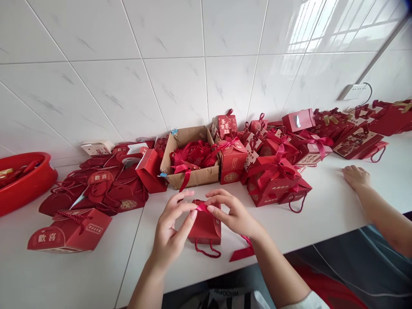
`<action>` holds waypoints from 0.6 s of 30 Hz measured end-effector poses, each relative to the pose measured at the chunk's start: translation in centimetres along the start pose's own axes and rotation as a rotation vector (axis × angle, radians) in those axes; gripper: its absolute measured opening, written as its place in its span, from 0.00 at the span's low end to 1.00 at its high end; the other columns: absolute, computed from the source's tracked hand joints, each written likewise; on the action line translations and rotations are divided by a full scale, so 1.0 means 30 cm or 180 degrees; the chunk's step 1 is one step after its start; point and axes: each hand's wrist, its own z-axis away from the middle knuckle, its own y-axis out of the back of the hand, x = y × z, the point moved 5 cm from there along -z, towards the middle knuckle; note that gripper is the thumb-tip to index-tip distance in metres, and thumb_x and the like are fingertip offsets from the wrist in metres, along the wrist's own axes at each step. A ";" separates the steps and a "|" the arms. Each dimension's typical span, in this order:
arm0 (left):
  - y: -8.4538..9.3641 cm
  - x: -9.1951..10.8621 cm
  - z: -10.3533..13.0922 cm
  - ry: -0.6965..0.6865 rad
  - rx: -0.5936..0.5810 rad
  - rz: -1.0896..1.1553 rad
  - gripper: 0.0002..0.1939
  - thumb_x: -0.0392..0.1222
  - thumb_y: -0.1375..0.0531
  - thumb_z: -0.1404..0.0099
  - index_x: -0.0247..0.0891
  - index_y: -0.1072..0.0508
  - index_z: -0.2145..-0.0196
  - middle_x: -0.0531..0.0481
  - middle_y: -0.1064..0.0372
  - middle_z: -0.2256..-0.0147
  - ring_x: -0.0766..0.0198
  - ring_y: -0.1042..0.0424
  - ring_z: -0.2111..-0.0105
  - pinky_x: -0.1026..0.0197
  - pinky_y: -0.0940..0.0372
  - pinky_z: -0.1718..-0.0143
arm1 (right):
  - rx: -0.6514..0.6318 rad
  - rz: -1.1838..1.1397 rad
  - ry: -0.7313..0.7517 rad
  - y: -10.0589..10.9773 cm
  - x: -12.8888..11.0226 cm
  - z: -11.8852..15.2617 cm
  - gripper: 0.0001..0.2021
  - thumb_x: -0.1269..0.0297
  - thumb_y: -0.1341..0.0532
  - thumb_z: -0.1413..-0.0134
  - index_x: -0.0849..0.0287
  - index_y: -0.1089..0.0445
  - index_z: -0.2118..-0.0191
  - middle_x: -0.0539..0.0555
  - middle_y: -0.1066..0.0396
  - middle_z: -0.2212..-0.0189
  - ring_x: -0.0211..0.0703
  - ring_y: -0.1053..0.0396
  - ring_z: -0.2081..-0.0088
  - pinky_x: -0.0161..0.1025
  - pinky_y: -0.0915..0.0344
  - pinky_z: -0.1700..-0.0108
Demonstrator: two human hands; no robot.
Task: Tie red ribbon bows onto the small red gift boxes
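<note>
A small red gift box with a twisted red cord handle lies on the white table near its front edge. Above its far end, my left hand pinches a pink-red ribbon between thumb and index finger. My right hand pinches the same ribbon from the other side, its fingertips close to those of my left hand. One ribbon end rests on the table to the right of the box, partly behind my right wrist.
An open cardboard box of red ribbons stands behind my hands. Piled red gift boxes lie left, with a red basin beyond. Ribboned boxes fill the right rear. Another person's hand rests on the table at right.
</note>
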 end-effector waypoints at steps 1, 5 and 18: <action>0.009 0.008 0.003 -0.0046 0.0055 -0.0048 0.06 0.39 0.45 0.34 0.44 0.27 0.63 0.48 0.35 0.49 0.55 0.35 0.45 0.52 0.38 0.45 | 0.0016 -0.0107 -0.0024 -0.004 -0.009 -0.006 0.11 0.56 0.43 0.40 0.56 0.27 0.64 0.56 0.32 0.54 0.46 0.33 0.52 0.42 0.37 0.50; 0.036 -0.008 0.031 -0.0009 0.0092 -0.0513 0.06 0.39 0.44 0.35 0.42 0.29 0.60 0.47 0.32 0.56 0.58 0.31 0.53 0.56 0.36 0.50 | 0.0455 -0.0468 0.0081 0.028 -0.070 0.005 0.09 0.58 0.41 0.41 0.57 0.30 0.68 0.56 0.30 0.57 0.46 0.32 0.53 0.42 0.38 0.49; 0.047 -0.155 0.131 0.1217 0.0517 -0.0419 0.12 0.49 0.42 0.37 0.40 0.30 0.60 0.48 0.26 0.65 0.59 0.27 0.61 0.63 0.33 0.65 | 0.0270 0.0356 -0.0275 -0.048 -0.055 -0.019 0.09 0.63 0.42 0.43 0.57 0.29 0.72 0.58 0.33 0.52 0.52 0.38 0.44 0.52 0.45 0.45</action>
